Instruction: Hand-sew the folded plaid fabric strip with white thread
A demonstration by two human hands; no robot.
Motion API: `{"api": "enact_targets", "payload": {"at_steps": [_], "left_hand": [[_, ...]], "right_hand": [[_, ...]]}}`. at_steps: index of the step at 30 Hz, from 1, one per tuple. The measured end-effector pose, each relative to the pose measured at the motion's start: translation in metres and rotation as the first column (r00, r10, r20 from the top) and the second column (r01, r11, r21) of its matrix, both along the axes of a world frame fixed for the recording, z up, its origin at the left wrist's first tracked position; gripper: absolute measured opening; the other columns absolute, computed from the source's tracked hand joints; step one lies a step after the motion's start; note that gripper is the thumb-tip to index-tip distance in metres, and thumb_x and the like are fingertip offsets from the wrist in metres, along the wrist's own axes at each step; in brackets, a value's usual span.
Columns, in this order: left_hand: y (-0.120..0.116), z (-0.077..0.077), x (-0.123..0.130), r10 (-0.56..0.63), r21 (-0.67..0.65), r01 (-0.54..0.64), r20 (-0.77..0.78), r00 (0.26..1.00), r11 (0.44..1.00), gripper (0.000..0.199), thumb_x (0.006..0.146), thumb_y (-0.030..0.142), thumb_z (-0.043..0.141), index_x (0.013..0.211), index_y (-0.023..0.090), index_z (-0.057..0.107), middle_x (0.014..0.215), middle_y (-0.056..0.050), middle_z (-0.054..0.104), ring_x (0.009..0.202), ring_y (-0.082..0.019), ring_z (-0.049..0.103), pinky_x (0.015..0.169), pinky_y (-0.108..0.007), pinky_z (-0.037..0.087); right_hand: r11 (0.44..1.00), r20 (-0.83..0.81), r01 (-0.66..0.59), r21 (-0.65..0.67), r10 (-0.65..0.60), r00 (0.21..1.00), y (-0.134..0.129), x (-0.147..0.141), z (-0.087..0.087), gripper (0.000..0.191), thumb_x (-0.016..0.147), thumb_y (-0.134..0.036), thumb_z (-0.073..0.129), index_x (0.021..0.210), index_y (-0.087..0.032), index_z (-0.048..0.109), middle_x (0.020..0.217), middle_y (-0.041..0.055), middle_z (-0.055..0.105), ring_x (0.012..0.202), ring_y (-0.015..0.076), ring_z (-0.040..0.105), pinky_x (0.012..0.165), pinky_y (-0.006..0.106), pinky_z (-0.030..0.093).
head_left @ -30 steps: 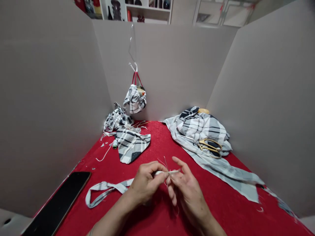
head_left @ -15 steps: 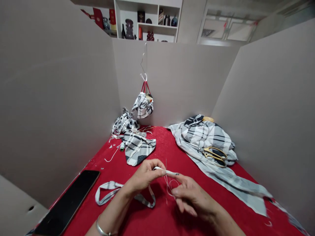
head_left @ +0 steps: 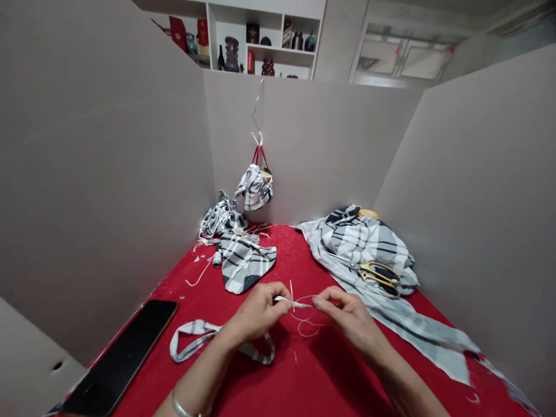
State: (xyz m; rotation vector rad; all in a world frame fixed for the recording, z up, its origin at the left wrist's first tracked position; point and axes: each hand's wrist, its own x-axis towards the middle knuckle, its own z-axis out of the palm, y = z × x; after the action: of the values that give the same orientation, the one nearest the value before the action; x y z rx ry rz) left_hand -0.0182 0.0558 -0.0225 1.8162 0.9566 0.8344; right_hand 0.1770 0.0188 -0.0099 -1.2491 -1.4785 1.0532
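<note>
Near the middle of the red cloth, my left hand point(head_left: 266, 307) pinches the end of a narrow plaid fabric strip point(head_left: 195, 336). The rest of the strip loops under my left forearm onto the cloth. A thin needle point(head_left: 291, 288) stands upright through the held end, just beyond my left fingertips. My right hand point(head_left: 343, 310) has its thumb and finger pressed together on white thread point(head_left: 306, 297) beside the strip's tip. Loops of that thread hang between both hands.
A black phone point(head_left: 121, 353) lies at the left. Gold-handled scissors point(head_left: 377, 272) rest on plaid fabric point(head_left: 369, 237) at the right. Behind are a plaid scrap point(head_left: 245, 263), a thread spool point(head_left: 216, 259) and a hanging plaid pouch point(head_left: 254, 188). Grey panels point(head_left: 313, 139) surround the cloth.
My right hand has moved up and its lower fingers have curled in; its thumb and finger are now pinched on the thread. The thread loops have changed shape. My left hand has barely moved.
</note>
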Motion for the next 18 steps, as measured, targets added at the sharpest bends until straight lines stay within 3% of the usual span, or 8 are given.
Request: {"api": "enact_targets", "payload": {"at_steps": [2, 4, 9, 13, 15, 18], "left_hand": [[-0.001, 0.001, 0.002, 0.072, 0.096, -0.07, -0.015, 0.997, 0.993, 0.015, 0.079, 0.024, 0.05, 0.071, 0.013, 0.058, 0.059, 0.004, 0.047, 0.055, -0.01, 0.037, 0.053, -0.022, 0.029], [-0.001, 0.003, 0.002, 0.086, 0.107, -0.085, 0.002, 0.996, 0.991, 0.015, 0.079, 0.023, 0.05, 0.071, 0.013, 0.058, 0.061, 0.003, 0.048, 0.057, -0.01, 0.038, 0.054, -0.022, 0.03], [0.0, 0.01, -0.006, -0.042, -0.107, 0.052, 0.093, 0.995, 0.993, 0.011, 0.073, 0.024, 0.058, 0.072, 0.013, 0.06, 0.058, 0.005, 0.046, 0.055, -0.009, 0.035, 0.053, -0.021, 0.027], [0.0, 0.011, -0.01, -0.133, -0.255, 0.184, 0.203, 0.97, 0.949, 0.011, 0.068, 0.023, 0.063, 0.068, 0.012, 0.06, 0.055, 0.006, 0.045, 0.051, -0.007, 0.032, 0.05, -0.02, 0.024], [0.001, 0.01, -0.009, -0.11, -0.289, 0.184, 0.252, 0.961, 0.939, 0.014, 0.067, 0.025, 0.065, 0.068, 0.013, 0.06, 0.053, 0.006, 0.044, 0.049, -0.007, 0.03, 0.048, -0.021, 0.021], [0.002, 0.008, -0.007, -0.02, -0.273, 0.095, 0.267, 0.964, 0.957, 0.016, 0.068, 0.028, 0.066, 0.069, 0.013, 0.06, 0.052, 0.007, 0.044, 0.049, -0.007, 0.03, 0.049, -0.021, 0.021]], "right_hand": [[0.998, 0.067, -0.047, 0.034, 0.045, 0.997, -0.007, -0.005, 0.002, 0.032, 0.078, -0.04, 0.062, 0.057, -0.015, 0.058, 0.058, -0.0032, 0.045, 0.056, 0.0105, 0.039, 0.053, 0.023, 0.03], [0.997, 0.071, -0.072, 0.012, 0.071, 0.995, -0.013, -0.009, -0.001, 0.035, 0.08, -0.04, 0.059, 0.056, -0.016, 0.055, 0.056, -0.0041, 0.041, 0.054, 0.0104, 0.036, 0.053, 0.023, 0.029], [0.999, -0.021, 0.035, 0.037, -0.034, 0.999, -0.005, -0.002, -0.013, 0.036, 0.076, -0.045, 0.062, 0.057, -0.016, 0.055, 0.058, -0.003, 0.043, 0.054, 0.0107, 0.037, 0.052, 0.023, 0.029], [0.987, -0.1, 0.009, -0.161, -0.026, 0.995, 0.008, 0.005, -0.023, 0.035, 0.079, -0.05, 0.055, 0.068, -0.018, 0.056, 0.043, -0.008, 0.034, 0.039, 0.0083, 0.027, 0.041, 0.021, 0.02], [0.977, -0.028, 0.01, -0.212, -0.016, 0.999, 0.012, 0.008, -0.03, 0.033, 0.079, -0.05, 0.053, 0.076, -0.018, 0.059, 0.043, -0.007, 0.041, 0.036, 0.0091, 0.03, 0.039, 0.021, 0.022], [0.969, 0.167, 0.245, 0.032, -0.247, 0.954, 0.01, 0.013, -0.034, 0.026, 0.07, -0.04, 0.063, 0.083, -0.017, 0.063, 0.07, 0.0032, 0.061, 0.053, 0.0137, 0.05, 0.049, 0.024, 0.037]]}}
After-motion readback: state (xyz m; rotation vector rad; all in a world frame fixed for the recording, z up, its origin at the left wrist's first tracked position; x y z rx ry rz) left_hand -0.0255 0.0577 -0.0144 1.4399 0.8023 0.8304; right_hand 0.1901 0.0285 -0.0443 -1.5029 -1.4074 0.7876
